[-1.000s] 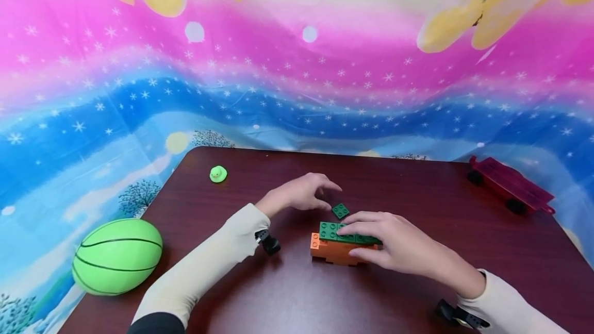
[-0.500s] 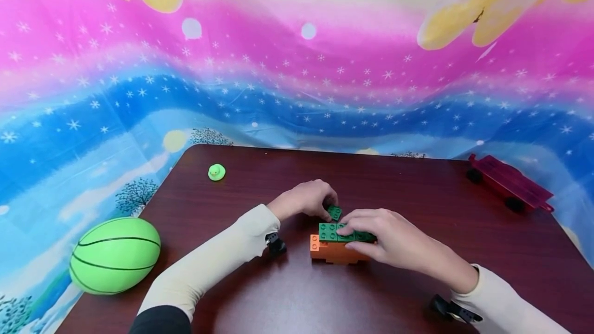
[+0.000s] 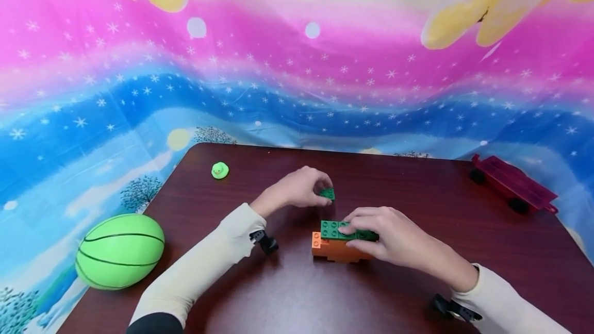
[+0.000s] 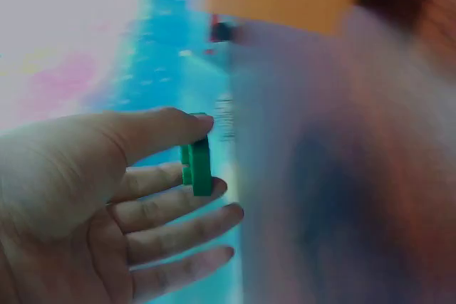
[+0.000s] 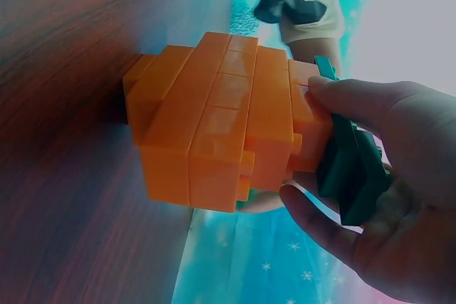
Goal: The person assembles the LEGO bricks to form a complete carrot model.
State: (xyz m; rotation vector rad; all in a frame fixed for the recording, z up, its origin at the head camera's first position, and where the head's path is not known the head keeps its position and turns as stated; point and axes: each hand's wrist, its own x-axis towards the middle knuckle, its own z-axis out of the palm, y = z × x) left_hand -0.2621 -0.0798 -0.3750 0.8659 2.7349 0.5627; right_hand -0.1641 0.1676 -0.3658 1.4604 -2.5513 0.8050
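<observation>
My left hand (image 3: 300,188) pinches a small green toy brick (image 3: 328,194) between thumb and fingers, behind the block build. In the left wrist view this green brick (image 4: 202,165) shows edge-on, studs toward the palm, with the other fingers spread out. At the table's middle stands a stepped build of orange toy bricks (image 3: 341,250) topped by green bricks (image 3: 329,229). My right hand (image 3: 396,236) grips the build's right end from above. In the right wrist view the thumb lies against the upper orange bricks (image 5: 206,119), beside the dark green top (image 5: 349,169).
A green ball (image 3: 120,251) with black lines sits at the table's left edge. A small green rubber duck (image 3: 220,170) is at the back left. At the back right stands a red toy cart (image 3: 515,183) with black wheels. A printed curtain (image 3: 297,86) hangs behind the table (image 3: 287,303).
My left hand reached the loose green brick, pinched it and moved it back and slightly left, away from the build. My right hand stayed on the build and closed in a little.
</observation>
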